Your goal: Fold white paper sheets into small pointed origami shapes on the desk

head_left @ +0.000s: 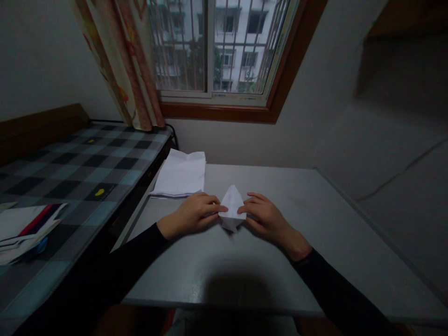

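A small folded piece of white paper (233, 205) is between my hands, just above or on the table (297, 186). Its top comes to a point, and a lower flap hangs toward me. My left hand (198, 212) grips its left edge, with the index finger laid on the front. On the right edge, my right hand (266, 217) pinches it in the same way. The undersides of the fingers are hidden, as is the back of the paper.
A stack of white paper sheets (182, 172) lies at the table's back left. Left of the table stands a bed with a checked cover (115, 161), with a white bag-like item (24, 228) on it. A curtain (122, 60) hangs beside the barred window (241, 51).
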A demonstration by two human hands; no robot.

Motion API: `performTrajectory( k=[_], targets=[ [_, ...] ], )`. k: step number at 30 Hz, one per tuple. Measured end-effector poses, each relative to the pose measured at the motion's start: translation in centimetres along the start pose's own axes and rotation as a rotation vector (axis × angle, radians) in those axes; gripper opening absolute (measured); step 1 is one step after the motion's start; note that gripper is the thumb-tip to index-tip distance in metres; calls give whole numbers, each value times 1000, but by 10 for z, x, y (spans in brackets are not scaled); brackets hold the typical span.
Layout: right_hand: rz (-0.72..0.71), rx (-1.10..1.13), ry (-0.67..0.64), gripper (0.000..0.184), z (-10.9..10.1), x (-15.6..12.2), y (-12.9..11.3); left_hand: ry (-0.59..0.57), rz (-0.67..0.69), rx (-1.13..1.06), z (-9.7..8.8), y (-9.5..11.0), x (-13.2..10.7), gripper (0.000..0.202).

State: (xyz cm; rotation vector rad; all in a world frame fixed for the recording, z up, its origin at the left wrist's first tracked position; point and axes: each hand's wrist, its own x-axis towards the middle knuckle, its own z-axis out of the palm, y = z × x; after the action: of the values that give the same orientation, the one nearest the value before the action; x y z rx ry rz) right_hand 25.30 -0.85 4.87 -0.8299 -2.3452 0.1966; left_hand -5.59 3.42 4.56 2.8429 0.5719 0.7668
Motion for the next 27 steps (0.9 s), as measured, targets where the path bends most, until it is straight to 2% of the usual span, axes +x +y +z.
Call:
performTrajectory(
  k=[6, 10, 16, 19, 23, 27],
  targets=[
    [-48, -140, 30, 23, -4, -2, 7, 152, 101, 177, -4, -12, -3, 26],
    [-10, -209, 80, 23, -10, -4, 11, 201, 75, 269, -11, -13, -6, 20],
    [39, -75, 88, 12, -11, -5, 12, 189, -21, 101, -10, -5, -6, 23],
    [76, 9, 150, 6, -4, -9, 15, 197, -46, 21, -6, -4, -5, 25],
    [216, 112, 285, 8, 7, -17, 18, 186, -65, -10, 2, -5, -7, 25],
    [396, 267, 308, 15, 10, -17, 12, 263, -240, -133, 8, -4, -7, 21]
  ],
)
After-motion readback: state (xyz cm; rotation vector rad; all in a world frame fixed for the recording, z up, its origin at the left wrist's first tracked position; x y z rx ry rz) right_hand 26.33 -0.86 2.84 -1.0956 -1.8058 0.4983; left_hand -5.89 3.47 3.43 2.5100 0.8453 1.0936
